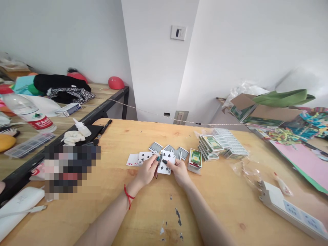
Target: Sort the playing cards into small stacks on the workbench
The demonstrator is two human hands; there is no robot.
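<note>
My left hand [148, 171] and my right hand [179, 172] meet at the middle of a wooden table [143, 212], both pinching a face-up spade playing card [166, 163]. A red string circles my left wrist. To the left of the hands, face-up cards [139, 158] lie fanned in a row. Face-down cards [167, 148] lie just behind the hands. A small card deck [195, 160] sits right beside my right hand.
Stacks of boxed decks [220, 145] and plastic wrap [246, 169] lie to the right, with a white power strip [292, 210] at the near right. A black tray with a white cloth [74, 137] sits at the left. A cluttered second table [30, 119] stands beyond.
</note>
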